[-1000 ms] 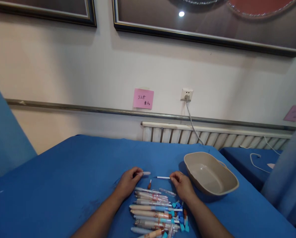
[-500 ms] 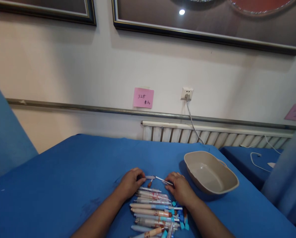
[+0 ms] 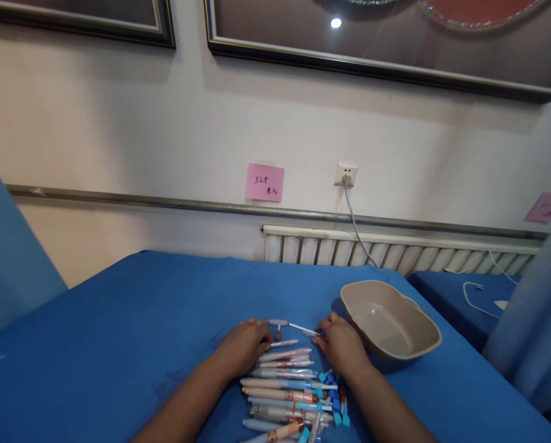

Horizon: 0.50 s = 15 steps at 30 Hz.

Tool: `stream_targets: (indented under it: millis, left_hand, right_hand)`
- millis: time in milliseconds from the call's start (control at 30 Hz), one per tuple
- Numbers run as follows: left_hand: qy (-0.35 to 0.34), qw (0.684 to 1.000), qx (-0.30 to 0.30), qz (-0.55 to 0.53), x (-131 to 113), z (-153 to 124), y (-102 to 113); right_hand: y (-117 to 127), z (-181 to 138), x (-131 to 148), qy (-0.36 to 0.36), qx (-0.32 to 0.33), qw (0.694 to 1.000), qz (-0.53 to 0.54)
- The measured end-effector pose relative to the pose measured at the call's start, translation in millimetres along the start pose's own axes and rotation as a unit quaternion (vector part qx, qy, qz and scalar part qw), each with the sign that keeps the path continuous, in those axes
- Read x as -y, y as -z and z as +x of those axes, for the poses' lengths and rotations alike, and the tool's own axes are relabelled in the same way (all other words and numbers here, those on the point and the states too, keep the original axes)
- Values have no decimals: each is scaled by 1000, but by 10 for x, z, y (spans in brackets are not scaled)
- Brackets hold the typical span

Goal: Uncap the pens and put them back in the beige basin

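Your left hand (image 3: 245,346) fingers pinch a pen barrel (image 3: 277,322); your right hand (image 3: 342,348) fingers pinch a refill (image 3: 301,328), beyond the pens (image 3: 287,394).

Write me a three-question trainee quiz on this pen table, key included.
1. True or false: the beige basin has pens in it.
2. The pile of pens lies: A) on the blue cloth; B) inside the basin; C) on the floor.
3. Which hand pinches the thin white refill?
Key: 1 false, it is empty. 2 A. 3 The right hand; the left hand has the pen barrel at its fingertips.
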<state>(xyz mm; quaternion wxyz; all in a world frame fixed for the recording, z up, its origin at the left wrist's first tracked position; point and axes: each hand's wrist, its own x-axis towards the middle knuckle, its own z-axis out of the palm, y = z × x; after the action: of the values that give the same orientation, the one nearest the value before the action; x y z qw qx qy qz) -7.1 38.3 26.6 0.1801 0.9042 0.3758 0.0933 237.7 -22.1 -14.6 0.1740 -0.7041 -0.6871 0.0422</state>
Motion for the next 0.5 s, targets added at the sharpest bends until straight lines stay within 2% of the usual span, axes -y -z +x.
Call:
stream_targets:
  millis: [100, 200, 367, 500]
  left_hand:
    - [9, 1000, -22, 11, 13, 23, -55]
    - [14, 999, -33, 15, 35, 39, -81]
    - [20, 999, -30, 12, 92, 30, -71]
    - [36, 999, -37, 16, 108, 24, -58]
  right_hand:
    - [-27, 17, -55, -22, 6, 1000, 12]
    - [-96, 42, -62, -12, 0, 999, 39]
    - [-203, 77, -26, 7, -28, 995, 98]
    - [-173, 62, 13, 15, -58, 989, 136]
